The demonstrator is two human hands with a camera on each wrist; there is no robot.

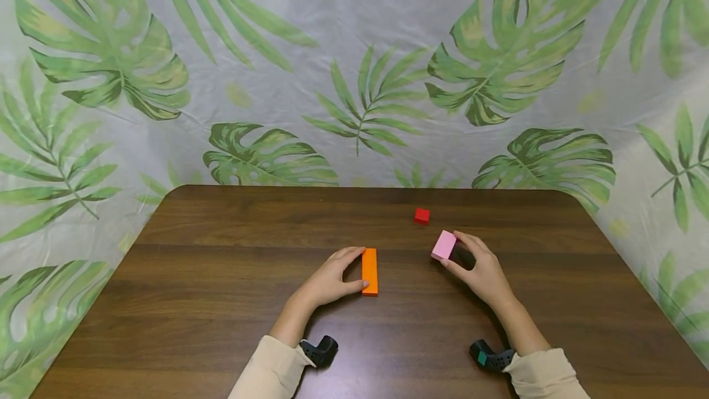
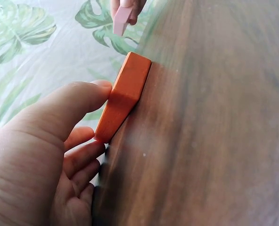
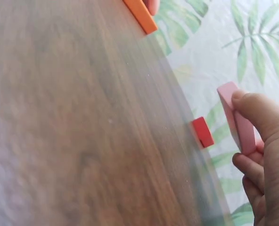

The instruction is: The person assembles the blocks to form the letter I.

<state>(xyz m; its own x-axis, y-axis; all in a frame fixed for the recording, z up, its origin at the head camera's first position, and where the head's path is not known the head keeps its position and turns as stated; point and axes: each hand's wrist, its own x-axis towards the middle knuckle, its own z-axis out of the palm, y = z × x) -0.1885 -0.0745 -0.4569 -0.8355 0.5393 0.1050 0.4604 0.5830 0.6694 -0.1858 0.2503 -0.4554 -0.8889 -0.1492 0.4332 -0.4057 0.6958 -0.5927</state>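
An orange block (image 1: 370,272), long and flat-sided, lies on the table to the right of my left hand (image 1: 329,279). The thumb and a finger of that hand pinch it near its two ends; the other fingers curl below in the left wrist view. My right hand (image 1: 483,268) grips a pink block (image 1: 444,245) between thumb and fingertips. In the right wrist view the pink block (image 3: 238,120) appears lifted off the tabletop, tilted. Beyond it, a small red block (image 1: 422,216) sits alone on the table, touched by neither hand.
The brown wooden table (image 1: 232,226) has rounded far corners. Behind it hangs a pale cloth (image 1: 388,11) printed with green leaves. A dark wrist camera is strapped at each sleeve, the left camera (image 1: 321,351) and the right camera (image 1: 490,357).
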